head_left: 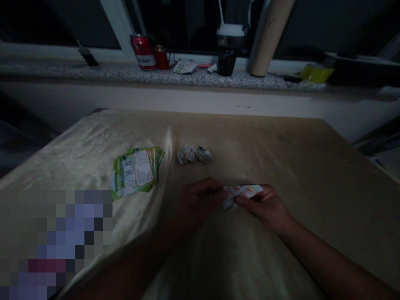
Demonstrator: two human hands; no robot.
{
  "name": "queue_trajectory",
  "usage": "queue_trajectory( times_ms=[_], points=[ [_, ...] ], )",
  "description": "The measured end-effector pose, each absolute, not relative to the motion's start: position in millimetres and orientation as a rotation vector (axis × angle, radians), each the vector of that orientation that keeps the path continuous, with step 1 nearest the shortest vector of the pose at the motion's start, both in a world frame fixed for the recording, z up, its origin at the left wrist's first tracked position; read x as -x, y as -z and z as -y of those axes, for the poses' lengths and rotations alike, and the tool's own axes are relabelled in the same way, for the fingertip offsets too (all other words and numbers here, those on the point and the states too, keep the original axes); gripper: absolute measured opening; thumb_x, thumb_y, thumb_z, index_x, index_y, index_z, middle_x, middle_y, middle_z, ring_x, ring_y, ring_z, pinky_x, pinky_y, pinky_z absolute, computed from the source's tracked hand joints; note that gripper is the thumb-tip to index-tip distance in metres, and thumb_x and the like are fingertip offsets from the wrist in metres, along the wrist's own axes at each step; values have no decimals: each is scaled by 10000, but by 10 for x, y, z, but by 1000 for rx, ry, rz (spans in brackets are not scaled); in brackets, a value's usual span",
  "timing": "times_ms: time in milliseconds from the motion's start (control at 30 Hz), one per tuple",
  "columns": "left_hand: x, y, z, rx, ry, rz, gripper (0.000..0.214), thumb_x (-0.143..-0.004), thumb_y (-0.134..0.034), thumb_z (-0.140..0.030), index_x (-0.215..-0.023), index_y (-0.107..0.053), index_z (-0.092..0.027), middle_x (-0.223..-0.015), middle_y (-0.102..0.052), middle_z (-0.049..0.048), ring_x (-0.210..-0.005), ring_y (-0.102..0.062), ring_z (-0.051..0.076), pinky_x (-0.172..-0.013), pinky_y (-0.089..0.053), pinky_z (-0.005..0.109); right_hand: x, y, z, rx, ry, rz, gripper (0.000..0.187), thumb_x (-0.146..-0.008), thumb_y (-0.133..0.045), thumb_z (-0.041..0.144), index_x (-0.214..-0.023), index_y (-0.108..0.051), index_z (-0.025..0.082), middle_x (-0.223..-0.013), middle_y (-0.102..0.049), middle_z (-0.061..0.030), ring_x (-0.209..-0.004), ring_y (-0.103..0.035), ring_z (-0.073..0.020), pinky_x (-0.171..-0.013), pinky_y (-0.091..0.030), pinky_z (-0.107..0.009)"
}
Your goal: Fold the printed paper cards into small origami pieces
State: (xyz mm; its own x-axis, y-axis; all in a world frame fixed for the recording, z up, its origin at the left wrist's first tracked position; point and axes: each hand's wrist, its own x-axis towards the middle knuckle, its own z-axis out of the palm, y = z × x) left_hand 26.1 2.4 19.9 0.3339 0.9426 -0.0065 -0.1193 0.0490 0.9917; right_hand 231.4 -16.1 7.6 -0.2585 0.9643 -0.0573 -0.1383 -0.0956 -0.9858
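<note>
A folded printed paper (242, 192), white with orange and blue print, is held between both hands above the cloth near the front middle. My left hand (203, 196) pinches its left end, and my right hand (265, 204) grips the right part with the thumb on top. Beyond them lie several small folded paper pieces (190, 154) close together, with similar print. To the left, a fanned stack of green and white leaflets (137, 171) rests flat on the cloth, apart from my hands.
A shiny beige cloth (265, 146) covers the table, wrinkled at left. Behind it, a speckled stone sill (121, 73) holds a red can (143, 52), a smaller red container (161, 57), a dark lidded cup (227, 54) with a straw, and a cardboard tube (271, 37). A pixelated patch hides the lower left.
</note>
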Motion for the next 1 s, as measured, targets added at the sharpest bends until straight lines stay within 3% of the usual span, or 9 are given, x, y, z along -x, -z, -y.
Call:
queue_trajectory(
  times_ms=[167, 333, 633, 833, 1000],
  points=[
    [-273, -224, -27, -1365, -1026, -919, 136, -810, -718, -270, -747, -704, -150, -701, -629, -1, -672, -567, 130, -630, -451, 239, -2334, -122, 152, 1112, -1331, 1376, 142, -773, -844, 309, -809, -788, 183, -682, -743, 2, -564, -639, -108, -541, -508, -195],
    [-258, -263, -51, -1488, -998, -959, 134, -823, -699, -281, -771, -695, -157, -702, -635, -1, -663, -567, 133, -631, -443, 246, -2358, -262, 138, 1129, -1074, 1610, 133, -836, -783, 312, -845, -780, 180, -756, -770, -26, -662, -689, -144, -633, -539, -236],
    [-254, -455, -107, -1810, -768, -919, 207, -927, -572, -309, -805, -654, -163, -698, -596, -17, -659, -538, 124, -603, -389, 232, -2320, -430, 92, 1077, -992, 1958, 174, -905, -686, 290, -793, -733, 165, -717, -732, -16, -656, -653, -137, -644, -517, -248],
    [-342, -291, -193, -1574, -772, -795, 217, -880, -570, -333, -736, -563, -171, -640, -461, -51, -585, -403, 103, -545, -326, 220, -2349, -293, 33, 965, -984, 1970, 252, -935, -652, 322, -741, -685, 163, -630, -613, 9, -572, -553, -114, -552, -434, -233],
    [-378, -140, -227, -1295, -758, -792, 252, -833, -641, -387, -730, -570, -168, -630, -454, -54, -562, -387, 93, -515, -302, 210, -2371, -251, 22, 773, -835, 2064, 208, -942, -592, 219, -744, -639, 178, -658, -578, -12, -610, -548, -140, -591, -433, -280]
  ],
)
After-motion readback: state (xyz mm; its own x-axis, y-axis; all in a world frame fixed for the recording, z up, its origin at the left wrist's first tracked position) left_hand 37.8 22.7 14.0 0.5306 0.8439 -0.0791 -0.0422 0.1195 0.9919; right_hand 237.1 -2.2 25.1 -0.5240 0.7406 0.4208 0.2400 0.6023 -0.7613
